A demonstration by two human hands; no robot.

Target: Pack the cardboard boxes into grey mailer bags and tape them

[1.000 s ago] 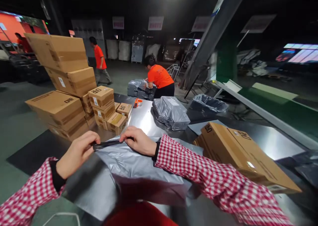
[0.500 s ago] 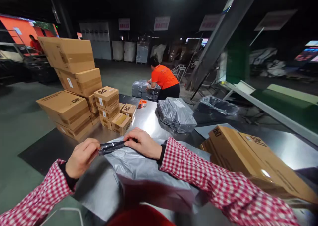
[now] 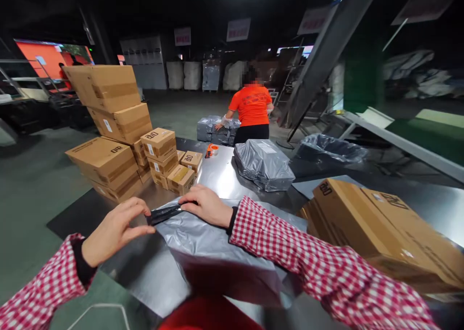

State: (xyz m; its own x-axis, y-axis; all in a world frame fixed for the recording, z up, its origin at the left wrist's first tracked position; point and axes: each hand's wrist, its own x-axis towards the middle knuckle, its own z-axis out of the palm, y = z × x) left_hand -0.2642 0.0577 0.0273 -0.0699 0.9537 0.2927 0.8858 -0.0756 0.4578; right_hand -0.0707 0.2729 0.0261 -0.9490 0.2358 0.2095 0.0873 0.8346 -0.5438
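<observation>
the grey poly mailer bag [image 3: 206,238] lies flat on the steel counter [image 3: 221,175] right in front of the person, its dark adhesive flap [image 3: 165,214] at the far edge. the right hand [image 3: 205,205] lies on the bag's top edge, fingers curled down and pressing on the flap's right end; the left hand [image 3: 116,231] sits at the flap's left end with fingers loosely spread, thumb and fingertips at the strip, though a pinch cannot be made out. the film looks thin, soft and slick (it crumples and shines), so it would likely slide on the steel unless pinned; the folded top edge seems the firmest place to hold, and whatever is inside appears light and flat. just to the right rests a large cardboard box [image 3: 380,228]. farther along the counter sit a stuffed grey parcel [image 3: 263,163], small stacked cartons [image 3: 163,156] and an orange tape dispenser [image 3: 211,150]. beyond, a person in an orange shirt [image 3: 252,110] stands at more grey parcels.
</observation>
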